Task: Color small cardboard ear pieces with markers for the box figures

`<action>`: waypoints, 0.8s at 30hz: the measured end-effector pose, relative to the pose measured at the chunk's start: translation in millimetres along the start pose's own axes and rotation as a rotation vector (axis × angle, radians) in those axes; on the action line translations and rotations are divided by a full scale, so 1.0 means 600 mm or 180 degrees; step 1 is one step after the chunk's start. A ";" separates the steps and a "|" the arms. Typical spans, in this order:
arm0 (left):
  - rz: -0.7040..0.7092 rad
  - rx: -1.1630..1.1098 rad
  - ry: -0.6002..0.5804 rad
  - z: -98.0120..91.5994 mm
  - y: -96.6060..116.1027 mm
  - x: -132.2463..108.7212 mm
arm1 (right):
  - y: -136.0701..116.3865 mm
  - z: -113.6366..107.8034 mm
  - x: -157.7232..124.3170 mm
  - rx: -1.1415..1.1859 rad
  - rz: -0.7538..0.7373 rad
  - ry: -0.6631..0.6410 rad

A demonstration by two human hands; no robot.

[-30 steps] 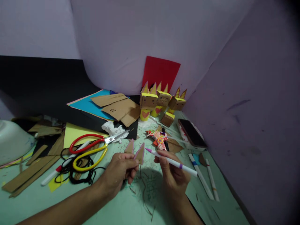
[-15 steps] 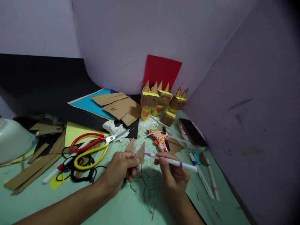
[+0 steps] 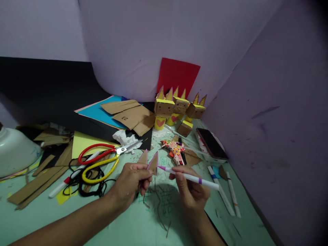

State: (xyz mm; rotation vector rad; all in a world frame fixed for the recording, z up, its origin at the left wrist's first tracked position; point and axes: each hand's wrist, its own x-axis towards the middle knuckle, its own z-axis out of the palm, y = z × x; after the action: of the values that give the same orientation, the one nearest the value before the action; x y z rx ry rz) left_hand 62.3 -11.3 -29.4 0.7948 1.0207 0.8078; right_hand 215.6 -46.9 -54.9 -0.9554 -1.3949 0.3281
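Observation:
Between the thumb and fingers of my left hand [image 3: 134, 184] is a small cardboard triangle [image 3: 153, 164] with purple along its edges, point upward. A second purple-edged cardboard triangle [image 3: 142, 156] shows just behind my fingers; whether I hold it too is unclear. My right hand [image 3: 192, 188] grips a white marker [image 3: 191, 177] with a purple band, its purple tip pointing left, close to the triangle's right edge. Past my hands lies a flower-patterned hot glue gun [image 3: 175, 150]. Red-and-yellow-handled scissors [image 3: 112, 157] rest to the left, over black cord [image 3: 92, 184].
Cardboard box-headed figures [image 3: 164, 107] with yellow bases stand at the back, before a red sheet [image 3: 176, 77]. A phone [image 3: 211, 143] lies at right, near two white markers [image 3: 222, 194]. Cardboard strips [image 3: 38, 182] and a white rounded container [image 3: 16, 152] are at left.
The marker tip has shifted slightly away from the triangle's edge, and my right hand has moved a little to the right. The triangle is turned slightly in my left hand.

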 end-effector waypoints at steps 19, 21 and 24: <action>0.0027 0.0003 0.0010 -0.001 0.002 0.003 | -0.003 0.000 0.000 -0.0021 0.0071 -0.0411; 0.0045 -0.0026 0.0028 -0.002 0.004 0.002 | -0.004 -0.001 0.000 -0.0025 0.0055 -0.0402; 0.0062 -0.0022 0.0018 -0.003 0.003 0.003 | -0.004 -0.002 0.001 -0.0002 0.0024 -0.0192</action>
State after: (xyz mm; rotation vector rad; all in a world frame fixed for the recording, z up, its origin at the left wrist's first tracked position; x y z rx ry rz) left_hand 60.6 -8.9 -29.2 0.7979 1.0161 0.8303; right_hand 215.9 -48.3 -53.0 -0.9584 -1.4467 0.3649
